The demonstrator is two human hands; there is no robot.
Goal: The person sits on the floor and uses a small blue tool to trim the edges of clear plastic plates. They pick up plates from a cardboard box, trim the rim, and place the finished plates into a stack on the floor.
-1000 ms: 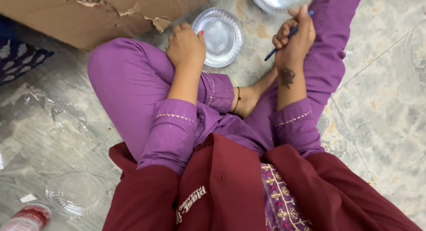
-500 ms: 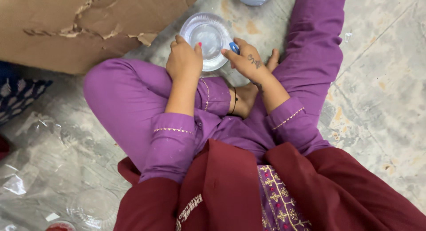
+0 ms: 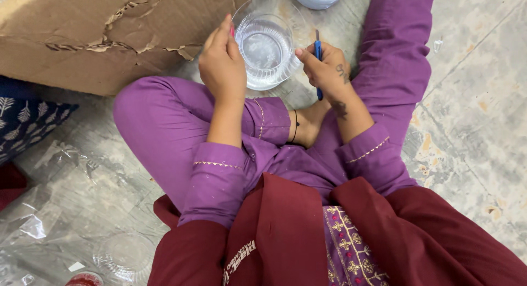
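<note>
From the head view, the clear plastic bowl [image 3: 267, 44] sits tilted above your knee; thin and light, it could slip or buckle if your pinch tightens. Your left hand [image 3: 222, 66] grips its rim, fingers closed. Your right hand [image 3: 328, 72], closed around a blue pen [image 3: 318, 63], touches the opposite edge.

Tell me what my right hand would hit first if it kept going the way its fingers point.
The right hand, holding a blue pen, points up and left, so it would most likely meet the clear plastic bowl it already touches at the rim. Beyond that lies the torn cardboard, though depth is unclear.
</note>
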